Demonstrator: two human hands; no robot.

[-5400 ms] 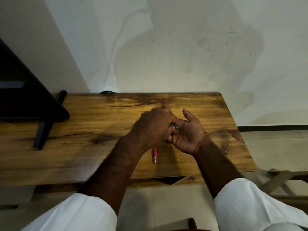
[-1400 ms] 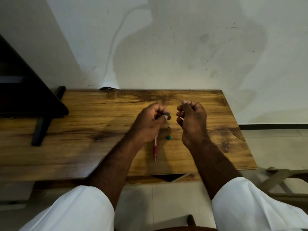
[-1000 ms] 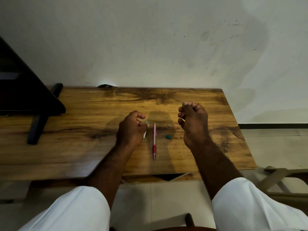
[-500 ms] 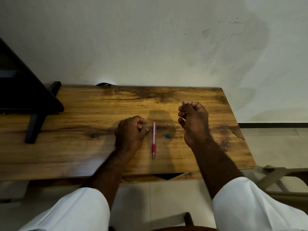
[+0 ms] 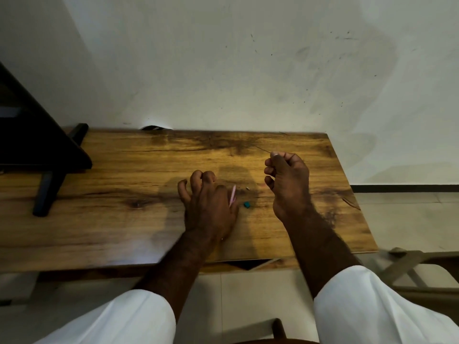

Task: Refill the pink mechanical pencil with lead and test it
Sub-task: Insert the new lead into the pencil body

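The pink mechanical pencil [image 5: 233, 196] lies on the wooden table [image 5: 124, 219], slightly tilted. Only its upper end shows beside my left hand [image 5: 208, 207], which covers the rest and closes around it, knuckles up and fingers curled. My right hand [image 5: 288, 184] hovers to the right, a little above the table. It pinches a thin dark lead [image 5: 263, 149] that sticks out up and to the left from the fingertips. A small teal cap [image 5: 246, 204] and a tiny pale piece [image 5: 247, 188] lie on the table between my hands.
A black stand [image 5: 47, 192] with a dark slanted panel [image 5: 37, 145] occupies the table's left end. The white wall [image 5: 248, 70] runs along the far edge. A folding wooden frame [image 5: 407, 266] stands on the floor off the right edge.
My left hand has moved right from beside the pencil onto it, and the pencil has tilted. My right hand keeps the lead in the same place.
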